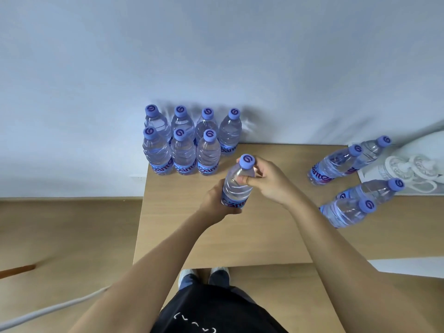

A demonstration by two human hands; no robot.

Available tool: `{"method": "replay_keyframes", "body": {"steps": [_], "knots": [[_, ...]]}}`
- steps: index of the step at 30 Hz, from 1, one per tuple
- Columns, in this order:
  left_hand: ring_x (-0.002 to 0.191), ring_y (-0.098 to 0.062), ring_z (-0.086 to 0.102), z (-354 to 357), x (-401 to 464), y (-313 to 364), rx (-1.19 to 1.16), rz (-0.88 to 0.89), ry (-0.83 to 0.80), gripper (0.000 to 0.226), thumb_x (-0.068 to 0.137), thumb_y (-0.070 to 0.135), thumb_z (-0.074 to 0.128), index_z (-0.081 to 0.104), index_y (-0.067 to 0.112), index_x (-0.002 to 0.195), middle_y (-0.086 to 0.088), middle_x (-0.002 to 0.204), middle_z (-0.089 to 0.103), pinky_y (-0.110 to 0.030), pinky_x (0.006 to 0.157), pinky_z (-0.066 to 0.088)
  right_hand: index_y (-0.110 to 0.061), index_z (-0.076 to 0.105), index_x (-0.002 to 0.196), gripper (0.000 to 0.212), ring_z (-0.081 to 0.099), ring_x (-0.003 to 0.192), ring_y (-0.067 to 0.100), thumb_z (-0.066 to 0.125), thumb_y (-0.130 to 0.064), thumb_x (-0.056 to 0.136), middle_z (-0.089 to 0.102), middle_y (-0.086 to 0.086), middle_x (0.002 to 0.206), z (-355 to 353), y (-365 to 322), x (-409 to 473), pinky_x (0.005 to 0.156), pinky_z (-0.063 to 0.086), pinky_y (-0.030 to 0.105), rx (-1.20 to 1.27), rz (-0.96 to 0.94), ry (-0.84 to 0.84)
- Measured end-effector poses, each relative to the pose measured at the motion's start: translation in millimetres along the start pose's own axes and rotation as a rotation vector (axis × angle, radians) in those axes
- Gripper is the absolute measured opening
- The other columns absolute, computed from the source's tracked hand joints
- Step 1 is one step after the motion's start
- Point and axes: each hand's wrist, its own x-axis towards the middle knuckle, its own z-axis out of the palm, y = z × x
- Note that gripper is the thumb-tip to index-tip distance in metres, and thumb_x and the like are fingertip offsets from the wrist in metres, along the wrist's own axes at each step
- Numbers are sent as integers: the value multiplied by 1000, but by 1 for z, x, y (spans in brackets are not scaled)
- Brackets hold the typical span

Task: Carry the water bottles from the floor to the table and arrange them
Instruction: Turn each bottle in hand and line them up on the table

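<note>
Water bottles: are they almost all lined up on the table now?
Partly. Seven bottles already stand in two rows at the back of the table. The eighth bottle is in hand: the left hand grips its base, the right hand its neck, beside the front row's empty spot. Four loose bottles on the right still wait.

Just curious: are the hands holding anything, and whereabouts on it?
Yes, one water bottle: the left hand grips its labelled lower body, and the right hand holds its neck below the cap.
</note>
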Motion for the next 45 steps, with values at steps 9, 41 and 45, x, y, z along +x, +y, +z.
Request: {"method": "replay_keyframes", "body": {"steps": [9,41,45], "knots": [[99,-18,57,20,15,-24,-41,-35,81,81,60,-8,85,50,9,131,-5,114,63,-1,65,42,-18,60,118,35,55,75,-10,74,-13,86,63,-18,94,12,33,4,72,40,7,-31,-2,23],[99,-13,58,66,94,-4,-231,-169,769,61,67,-6,80,56,7,121,-6,118,58,-35,91,51,-8,56,129,46,60,114,22,73,-10,86,65,6,122,-14,44,90,98,46,33,-89,-197,43],[98,-13,58,68,104,-1,-305,-231,845,54,66,-10,78,57,4,114,-10,116,59,-30,88,50,-7,56,129,46,59,116,20,73,-8,86,65,7,124,-15,43,100,99,44,28,-76,-214,47]]}}
